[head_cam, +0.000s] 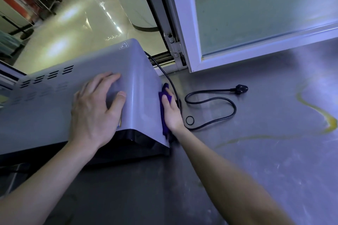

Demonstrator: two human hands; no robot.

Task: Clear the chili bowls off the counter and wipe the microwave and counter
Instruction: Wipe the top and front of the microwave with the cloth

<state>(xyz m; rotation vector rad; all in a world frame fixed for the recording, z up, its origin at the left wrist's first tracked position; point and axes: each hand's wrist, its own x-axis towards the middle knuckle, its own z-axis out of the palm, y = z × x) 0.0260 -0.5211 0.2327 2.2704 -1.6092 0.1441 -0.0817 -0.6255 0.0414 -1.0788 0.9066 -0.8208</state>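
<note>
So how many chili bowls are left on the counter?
0. The counter shows only the microwave, its cord and a yellow smear; bowls could sit out of view.

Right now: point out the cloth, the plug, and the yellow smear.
cloth (pixel 163 113), head view, mid fold beside the microwave's side.
plug (pixel 241 89), head view, plug body.
yellow smear (pixel 332 123), head view, thick bend.

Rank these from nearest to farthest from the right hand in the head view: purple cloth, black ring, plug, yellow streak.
1. purple cloth: pressed under the right hand, against the microwave side.
2. black ring: just right of the hand, on the counter.
3. plug: farther right, toward the window.
4. yellow streak: far right.
</note>
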